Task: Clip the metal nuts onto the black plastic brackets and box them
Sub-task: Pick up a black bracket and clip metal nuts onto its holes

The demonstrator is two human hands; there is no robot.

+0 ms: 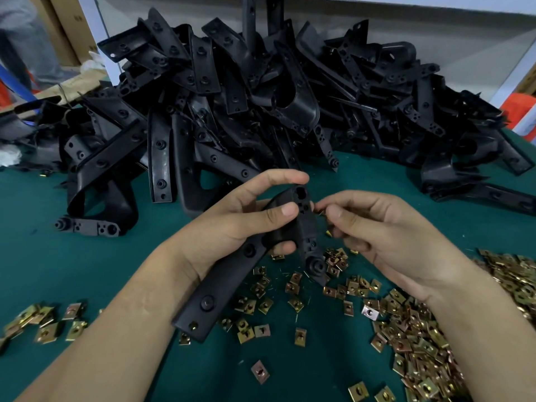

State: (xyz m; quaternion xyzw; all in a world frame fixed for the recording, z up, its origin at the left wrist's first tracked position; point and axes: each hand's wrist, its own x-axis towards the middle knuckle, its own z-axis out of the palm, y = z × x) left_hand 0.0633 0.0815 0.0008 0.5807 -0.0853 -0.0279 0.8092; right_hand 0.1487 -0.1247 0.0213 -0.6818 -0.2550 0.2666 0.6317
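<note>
In the centre of the frame the left hand (232, 224) holds a long black plastic bracket (211, 291) above the dark green worktop (87, 271). Its grip is clenched round the bracket's curved middle, thumb across the front and forefinger arched over the top end. The bracket's flat, hole-studded arm slants down toward the lower left, past the wrist.

Just right of it, the right hand (385, 236) has its grip closed, thumb and forefinger pinching a small brass-coloured metal nut (328, 233) close against the bracket's right edge. The nut is mostly hidden by the fingers.

A large pile of black plastic brackets (261, 111) fills the upper half of the frame. Loose brass-coloured nuts (406, 329) lie scattered over the worktop below the hands and heap thickly toward the lower right; a smaller cluster (46, 323) sits at the lower left.
</note>
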